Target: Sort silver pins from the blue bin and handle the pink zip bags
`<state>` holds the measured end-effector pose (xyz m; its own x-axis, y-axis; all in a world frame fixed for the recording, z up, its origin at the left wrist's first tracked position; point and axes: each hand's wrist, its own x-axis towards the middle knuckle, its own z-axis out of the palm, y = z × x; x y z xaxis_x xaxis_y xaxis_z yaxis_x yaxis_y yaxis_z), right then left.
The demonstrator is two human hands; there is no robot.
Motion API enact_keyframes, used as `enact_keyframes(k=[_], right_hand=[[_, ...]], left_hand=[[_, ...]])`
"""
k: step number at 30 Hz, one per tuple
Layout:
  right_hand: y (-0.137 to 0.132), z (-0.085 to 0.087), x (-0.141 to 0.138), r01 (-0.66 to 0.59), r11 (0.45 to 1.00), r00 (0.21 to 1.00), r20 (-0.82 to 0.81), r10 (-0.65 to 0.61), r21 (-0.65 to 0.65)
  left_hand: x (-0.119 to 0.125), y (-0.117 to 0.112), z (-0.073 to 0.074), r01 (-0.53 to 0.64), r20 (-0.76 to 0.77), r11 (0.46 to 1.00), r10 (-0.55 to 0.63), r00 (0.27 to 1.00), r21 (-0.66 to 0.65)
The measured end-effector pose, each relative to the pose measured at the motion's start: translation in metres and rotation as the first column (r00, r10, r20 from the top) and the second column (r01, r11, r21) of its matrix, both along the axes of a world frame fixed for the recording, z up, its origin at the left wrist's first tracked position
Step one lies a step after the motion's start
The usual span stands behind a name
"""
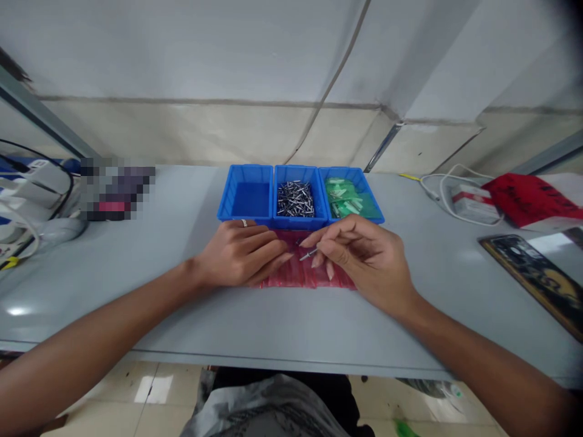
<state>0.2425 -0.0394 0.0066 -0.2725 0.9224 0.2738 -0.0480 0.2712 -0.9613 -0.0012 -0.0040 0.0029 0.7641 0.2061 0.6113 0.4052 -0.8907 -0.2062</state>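
Observation:
My left hand lies on a stack of pink plastic bags on the grey table, its fingers pressed together on the top bag. My right hand pinches a small metal pin between thumb and forefinger, just above the bags and close to my left fingertips. Right behind the bags stand three blue bins in a row: the left bin looks empty, the middle bin holds several metal pins, the right bin holds green packets.
A white cable and a small red-and-white box lie at the right, with a red packet and a dark framed board beyond. White devices and cables sit at the left. The table's front edge is near me.

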Motion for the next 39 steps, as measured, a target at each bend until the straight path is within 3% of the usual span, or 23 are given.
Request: enact_keyframes(k=[5, 15, 32, 39], right_hand=[[-0.0009, -0.001, 0.0014, -0.015, 1.0, 0.999, 0.039, 0.014, 0.001], [-0.0008, 0.0009, 0.0033, 0.062, 0.99, 0.986, 0.144, -0.08, 0.127], [-0.0013, -0.0041, 0.0027, 0.032, 0.987, 0.969, 0.238, -0.069, 0.155], [0.0061, -0.0041, 0.0079, 0.076, 0.98, 0.937, 0.324, -0.133, 0.185]], left_hand=[[0.0002, 0.0002, -0.0003, 0.008, 0.004, 1.0, -0.008, 1.0, -0.002], [0.0013, 0.0004, -0.002, 0.007, 0.011, 1.0, -0.007, 1.0, -0.004], [0.0004, 0.0009, -0.0037, 0.009, 0.025, 0.999, -0.01, 1.0, 0.03], [0.0013, 0.0015, -0.0033, 0.0, 0.038, 0.998, -0.002, 0.999, 0.065]])
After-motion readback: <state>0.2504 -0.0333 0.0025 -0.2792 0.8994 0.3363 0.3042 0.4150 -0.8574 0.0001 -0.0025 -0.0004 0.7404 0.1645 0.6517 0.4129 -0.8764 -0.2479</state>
